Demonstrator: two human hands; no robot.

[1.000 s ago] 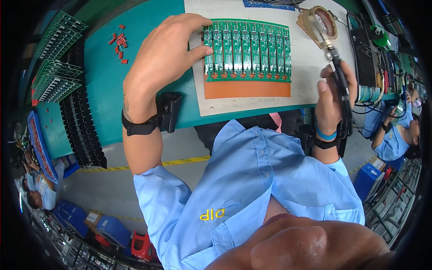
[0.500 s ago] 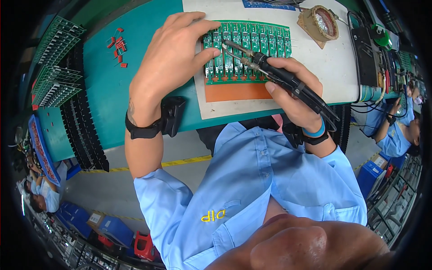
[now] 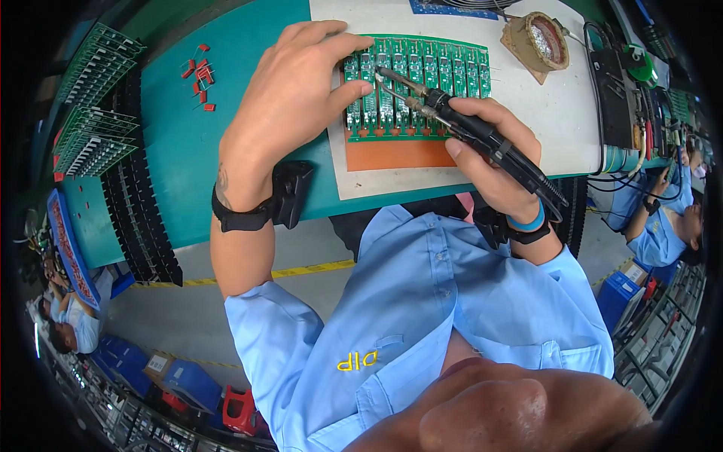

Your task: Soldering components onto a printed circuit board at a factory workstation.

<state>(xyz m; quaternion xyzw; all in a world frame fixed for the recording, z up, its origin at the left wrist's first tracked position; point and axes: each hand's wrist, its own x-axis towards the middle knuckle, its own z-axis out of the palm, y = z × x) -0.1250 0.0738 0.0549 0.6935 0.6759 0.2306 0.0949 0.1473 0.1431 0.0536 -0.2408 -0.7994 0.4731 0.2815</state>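
Note:
A green circuit board panel (image 3: 444,75), made of several narrow boards side by side, lies over an orange sheet (image 3: 399,156). My left hand (image 3: 290,98) rests at its left end, index finger near the far corner and thumb on the front, steadying the panel. In my right hand (image 3: 501,162) is a black soldering iron (image 3: 482,134) with a thin wire-feed tube alongside its barrel. The iron's tip touches or hovers just over the left part of the panel, close to my left thumb; I cannot tell which.
A white sheet (image 3: 527,128) lies under the work on a green table mat (image 3: 173,151). Loose red components (image 3: 203,73) lie at left, beyond them black racks (image 3: 139,218) and upright boards (image 3: 98,68). A round brown pot (image 3: 544,41) stands far right, near a black box (image 3: 610,98). Co-workers sit both sides.
The whole view has shifted very slightly. Both hands and the soldering iron keep nearly the same place on the panel.

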